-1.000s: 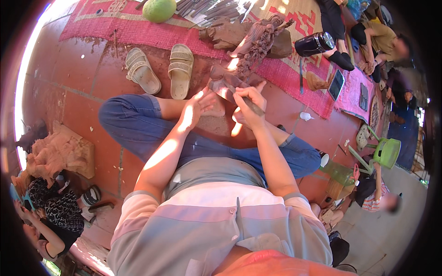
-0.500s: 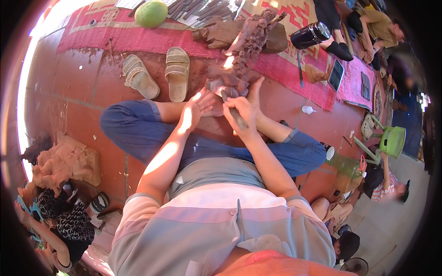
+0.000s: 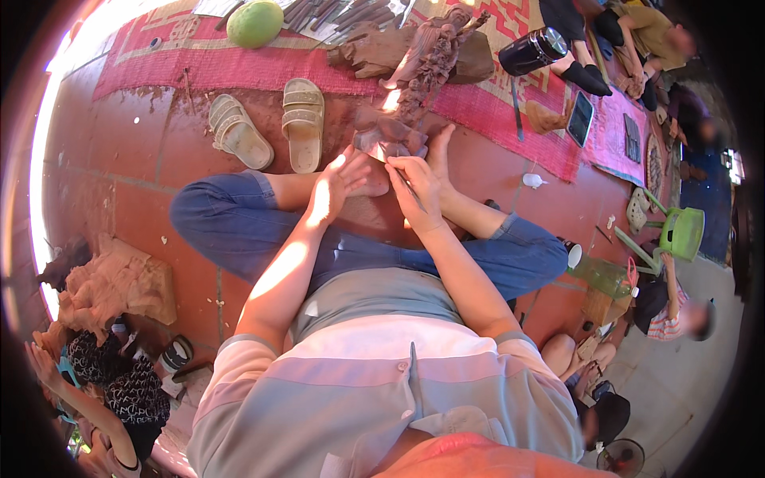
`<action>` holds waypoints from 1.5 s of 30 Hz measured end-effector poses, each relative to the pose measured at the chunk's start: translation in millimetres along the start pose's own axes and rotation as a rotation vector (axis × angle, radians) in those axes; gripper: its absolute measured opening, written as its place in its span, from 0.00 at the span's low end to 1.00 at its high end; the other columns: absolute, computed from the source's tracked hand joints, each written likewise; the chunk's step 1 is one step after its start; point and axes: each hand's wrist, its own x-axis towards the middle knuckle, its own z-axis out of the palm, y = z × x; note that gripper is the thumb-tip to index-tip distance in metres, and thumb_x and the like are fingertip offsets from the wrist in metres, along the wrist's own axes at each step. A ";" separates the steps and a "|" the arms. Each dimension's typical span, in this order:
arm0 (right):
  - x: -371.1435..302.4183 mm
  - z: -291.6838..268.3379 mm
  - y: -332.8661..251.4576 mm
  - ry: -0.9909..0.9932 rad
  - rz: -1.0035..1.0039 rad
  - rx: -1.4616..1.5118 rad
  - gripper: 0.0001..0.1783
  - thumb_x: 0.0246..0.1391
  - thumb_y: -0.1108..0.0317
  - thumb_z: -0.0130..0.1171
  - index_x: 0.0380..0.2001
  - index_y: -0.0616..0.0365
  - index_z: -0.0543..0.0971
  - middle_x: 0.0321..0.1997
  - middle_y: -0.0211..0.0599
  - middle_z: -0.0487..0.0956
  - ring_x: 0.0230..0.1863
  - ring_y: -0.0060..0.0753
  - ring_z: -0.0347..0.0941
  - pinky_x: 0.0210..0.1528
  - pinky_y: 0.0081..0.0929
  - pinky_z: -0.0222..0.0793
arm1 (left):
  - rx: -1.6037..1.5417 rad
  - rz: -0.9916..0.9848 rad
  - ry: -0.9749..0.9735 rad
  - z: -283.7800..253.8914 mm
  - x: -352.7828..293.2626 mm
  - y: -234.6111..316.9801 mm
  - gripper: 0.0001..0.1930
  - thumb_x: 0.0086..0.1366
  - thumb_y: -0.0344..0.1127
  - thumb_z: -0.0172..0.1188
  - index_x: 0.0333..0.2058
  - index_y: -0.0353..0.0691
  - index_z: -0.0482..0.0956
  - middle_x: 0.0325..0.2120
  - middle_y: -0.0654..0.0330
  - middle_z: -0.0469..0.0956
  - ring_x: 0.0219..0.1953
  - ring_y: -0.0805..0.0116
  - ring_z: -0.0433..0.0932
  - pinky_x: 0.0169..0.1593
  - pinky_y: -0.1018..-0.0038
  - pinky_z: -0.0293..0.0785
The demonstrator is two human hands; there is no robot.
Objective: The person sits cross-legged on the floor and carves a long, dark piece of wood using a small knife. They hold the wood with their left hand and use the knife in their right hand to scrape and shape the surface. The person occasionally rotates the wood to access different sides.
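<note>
A reddish-brown carved wooden figure (image 3: 422, 76) lies with its wider base (image 3: 390, 139) toward me, between my bare feet. My right hand (image 3: 418, 191) is closed around a slim carving chisel (image 3: 409, 190), whose tip end points at the near side of that base. Whether the tip touches the wood I cannot tell. Just left of the base, my left hand (image 3: 339, 187) has its fingers stretched out and grips nothing; its fingertips are close to the wood, contact unclear.
Beyond lie sandals (image 3: 304, 127), a green round fruit (image 3: 255, 23), several chisels (image 3: 343, 17) and a rough wood block (image 3: 370, 52) on a red mat. At right are a dark flask (image 3: 534, 51), a phone (image 3: 580, 119) and a plastic bottle (image 3: 602, 275). Other people sit around.
My right hand has turned the chisel, so its handle looks thinner and its tip sits slightly further left. My left hand has barely moved.
</note>
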 end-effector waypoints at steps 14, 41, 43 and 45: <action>0.1 13.5 -18.7 0.002 -0.098 -0.061 0.05 0.52 0.76 0.59 0.34 0.58 0.76 0.32 0.42 0.77 0.35 0.48 0.76 0.37 0.37 0.71 | 0.033 0.048 0.028 -9.6 7.8 -10.0 0.42 0.69 0.57 0.43 0.70 0.35 0.43 0.68 0.46 0.55 0.69 0.55 0.56 0.68 0.60 0.50; -5.0 19.9 -10.7 -0.085 -0.092 -0.283 0.09 0.51 0.77 0.60 0.36 0.57 0.74 0.35 0.42 0.77 0.38 0.49 0.76 0.41 0.38 0.72 | 0.020 0.028 0.001 -3.0 3.3 -3.2 0.38 0.71 0.56 0.39 0.69 0.33 0.46 0.67 0.45 0.56 0.69 0.54 0.57 0.68 0.60 0.51; -5.7 9.9 -18.0 -0.159 -0.108 -0.299 0.08 0.51 0.77 0.60 0.36 0.57 0.75 0.35 0.41 0.79 0.38 0.50 0.77 0.43 0.39 0.73 | 0.013 0.030 -0.002 -3.6 4.6 -3.6 0.39 0.71 0.56 0.40 0.69 0.33 0.46 0.67 0.45 0.56 0.69 0.54 0.57 0.69 0.60 0.51; -5.2 4.9 -11.3 -0.184 -0.146 -0.216 0.08 0.51 0.77 0.60 0.36 0.57 0.76 0.35 0.41 0.79 0.39 0.50 0.77 0.46 0.39 0.73 | 0.008 0.034 0.009 -7.2 5.2 -5.2 0.39 0.71 0.56 0.40 0.69 0.33 0.46 0.67 0.45 0.56 0.68 0.54 0.57 0.69 0.60 0.51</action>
